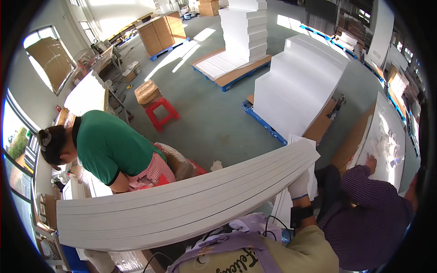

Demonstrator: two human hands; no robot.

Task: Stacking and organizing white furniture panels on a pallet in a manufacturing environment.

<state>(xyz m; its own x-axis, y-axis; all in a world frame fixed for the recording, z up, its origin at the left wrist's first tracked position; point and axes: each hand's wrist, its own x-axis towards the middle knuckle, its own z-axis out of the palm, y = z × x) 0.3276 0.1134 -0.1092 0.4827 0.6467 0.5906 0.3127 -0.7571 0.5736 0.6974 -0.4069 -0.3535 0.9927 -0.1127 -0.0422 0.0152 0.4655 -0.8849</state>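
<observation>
A wide set of long white boards (182, 200), lying side by side or stacked with narrow gaps between them, spans the view in front of my body. My right hand (299, 187), in a white glove, grips the boards near their right end, with the fingers partly hidden beneath. At the lower left, my left hand (101, 261), also gloved, holds the near edge close to the left end. Its fingertips are out of sight under the boards.
A person in a green shirt (114, 145) bends over a workbench on the left. Another in a striped purple top (368, 218) works at a wrapped white panel (387, 141) on the right. Ahead stand white panel stacks (296, 86) on blue pallets and a red stool (161, 113).
</observation>
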